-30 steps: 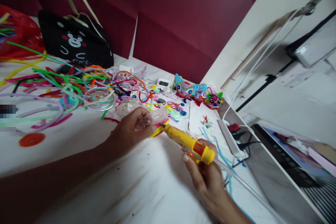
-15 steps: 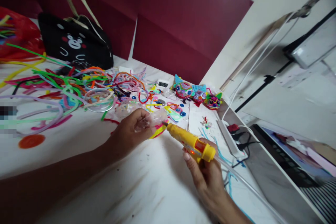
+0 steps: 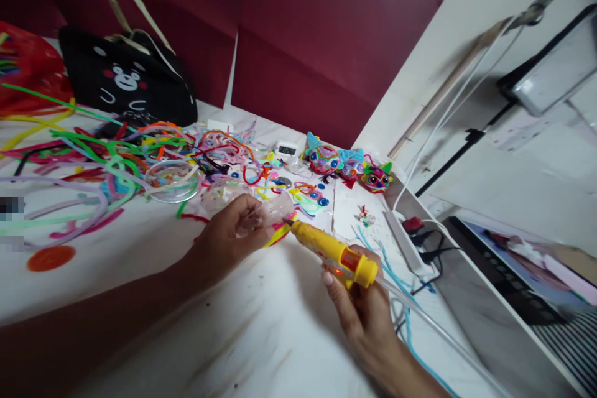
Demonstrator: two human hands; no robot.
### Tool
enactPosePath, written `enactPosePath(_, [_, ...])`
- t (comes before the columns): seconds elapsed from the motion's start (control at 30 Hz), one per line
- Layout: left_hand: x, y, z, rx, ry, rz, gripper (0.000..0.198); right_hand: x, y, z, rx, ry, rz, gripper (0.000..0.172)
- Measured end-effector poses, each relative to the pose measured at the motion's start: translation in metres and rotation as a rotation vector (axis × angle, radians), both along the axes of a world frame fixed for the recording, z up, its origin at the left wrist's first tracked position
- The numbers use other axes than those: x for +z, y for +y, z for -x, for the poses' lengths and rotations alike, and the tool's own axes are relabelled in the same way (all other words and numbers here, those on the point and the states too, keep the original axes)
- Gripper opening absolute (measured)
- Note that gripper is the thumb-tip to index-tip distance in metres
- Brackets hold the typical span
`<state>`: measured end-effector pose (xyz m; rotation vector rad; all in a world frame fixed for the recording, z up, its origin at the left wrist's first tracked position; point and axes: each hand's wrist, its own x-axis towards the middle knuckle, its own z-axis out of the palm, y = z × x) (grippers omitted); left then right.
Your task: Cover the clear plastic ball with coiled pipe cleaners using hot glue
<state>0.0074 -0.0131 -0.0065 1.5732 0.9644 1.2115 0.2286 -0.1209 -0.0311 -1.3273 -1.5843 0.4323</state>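
My right hand (image 3: pixel 361 308) grips a yellow hot glue gun (image 3: pixel 333 254) with a small red light on its side and a clear glue stick trailing out behind. Its nozzle touches a small clear plastic piece (image 3: pixel 275 210) that my left hand (image 3: pixel 233 233) pinches over the white table (image 3: pixel 261 336). A red and yellow pipe-cleaner shape (image 3: pixel 280 233) lies just under the clear piece.
A heap of coloured pipe cleaners (image 3: pixel 116 155) and a clear round dish (image 3: pixel 171 179) lie to the left. Three finished pipe-cleaner animal faces (image 3: pixel 347 165) sit at the back. A black bear bag (image 3: pixel 125 84), a red bag (image 3: pixel 28 65), a small digital display (image 3: pixel 285 149) and a power strip (image 3: pixel 405 242) border the table.
The view shifted slightly. The glue gun's nozzle stays at the clear piece, with both hands almost unmoved.
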Motion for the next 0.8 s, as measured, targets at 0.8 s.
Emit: enactPosePath(0.8, [-0.0061,0.0022,0.0013,0.014,-0.019,-0.012,0.023,-0.0004,0.001,0.0035,0.001,0.008,0.009,0.027])
